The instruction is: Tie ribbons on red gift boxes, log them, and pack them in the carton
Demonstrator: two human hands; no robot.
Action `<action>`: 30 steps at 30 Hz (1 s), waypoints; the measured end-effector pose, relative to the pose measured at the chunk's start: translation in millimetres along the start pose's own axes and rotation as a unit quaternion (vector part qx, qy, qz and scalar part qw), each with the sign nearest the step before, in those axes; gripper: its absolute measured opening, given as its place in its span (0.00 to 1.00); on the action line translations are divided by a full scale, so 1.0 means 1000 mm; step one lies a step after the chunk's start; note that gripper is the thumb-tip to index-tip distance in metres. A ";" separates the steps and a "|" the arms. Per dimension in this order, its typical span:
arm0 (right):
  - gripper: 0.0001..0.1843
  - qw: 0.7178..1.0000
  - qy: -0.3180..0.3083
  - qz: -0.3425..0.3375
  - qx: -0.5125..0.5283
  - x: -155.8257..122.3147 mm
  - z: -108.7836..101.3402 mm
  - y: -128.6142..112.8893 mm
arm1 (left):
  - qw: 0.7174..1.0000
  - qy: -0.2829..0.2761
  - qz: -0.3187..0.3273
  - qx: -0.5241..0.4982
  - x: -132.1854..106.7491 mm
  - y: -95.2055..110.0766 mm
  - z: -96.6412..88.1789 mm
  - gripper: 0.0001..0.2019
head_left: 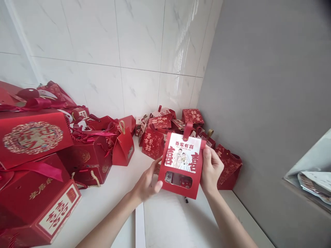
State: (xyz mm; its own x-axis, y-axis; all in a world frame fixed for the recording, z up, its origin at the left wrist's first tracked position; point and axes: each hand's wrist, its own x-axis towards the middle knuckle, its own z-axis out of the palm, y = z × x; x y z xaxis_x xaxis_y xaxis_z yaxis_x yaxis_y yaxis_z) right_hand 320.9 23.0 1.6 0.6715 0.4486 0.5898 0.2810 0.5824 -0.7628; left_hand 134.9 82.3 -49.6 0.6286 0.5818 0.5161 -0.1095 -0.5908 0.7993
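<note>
Between my hands, above the white surface, is a red wedding candy box (181,193) held upright and slightly tilted. Its white front panel shows a bride and groom with red characters, and a clear window below shows small items inside. A red ribbon loop (188,130) sticks up at its top. My left hand (150,181) grips the box's left edge, thumb in front and fingers behind it. My right hand (211,168) holds the upper right edge, with the fingers curled and partly hidden behind the box.
Large red gift boxes (33,137) with ribbons and cords are piled at the left. Several smaller red boxes (152,141) stand against the tiled wall (139,41). Another red box (227,167) is by the grey panel (258,86). A shelf holding packets (314,184) juts in at the right.
</note>
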 end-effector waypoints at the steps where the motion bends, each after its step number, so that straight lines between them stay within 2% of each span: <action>1: 0.18 1.000 -0.013 -0.002 -0.009 0.000 -0.001 -0.002 | 1.000 -0.016 0.008 0.017 0.000 0.000 0.001 0.33; 4: 0.21 0.997 -0.065 0.038 0.018 0.003 -0.004 -0.007 | 0.997 -0.046 0.016 0.064 0.000 -0.001 0.002 0.33; 8: 0.21 0.985 -0.131 0.097 0.054 0.008 -0.005 -0.008 | 0.982 -0.025 0.011 0.188 0.002 -0.001 -0.002 0.32; 11: 0.20 0.978 -0.119 0.162 0.049 0.009 -0.003 -0.007 | 0.961 -0.006 0.016 0.276 0.002 -0.002 -0.003 0.33; 15: 0.22 0.972 -0.100 0.208 0.038 0.008 0.001 -0.008 | 0.955 -0.010 0.018 0.295 0.001 -0.002 -0.003 0.33; 22: 0.22 0.975 -0.102 0.197 0.019 0.007 0.001 -0.007 | 0.960 -0.018 0.003 0.280 0.001 -0.001 -0.003 0.33; 25: 0.21 0.979 -0.107 0.171 0.014 0.007 0.001 -0.005 | 0.963 -0.024 -0.008 0.270 0.001 -0.001 -0.003 0.34; 30: 0.15 0.979 -0.149 0.135 0.031 0.005 -0.001 -0.007 | 0.969 -0.041 -0.015 0.244 0.000 -0.005 -0.004 0.31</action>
State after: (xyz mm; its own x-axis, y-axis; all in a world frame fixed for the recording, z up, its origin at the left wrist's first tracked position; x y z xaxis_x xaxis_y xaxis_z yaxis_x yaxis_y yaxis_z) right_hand 323.0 20.9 9.8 0.4837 0.7639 0.4273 0.0729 0.4514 -0.8894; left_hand 132.3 87.2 -52.1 0.6875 0.5674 0.4531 0.2735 -0.7804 0.5622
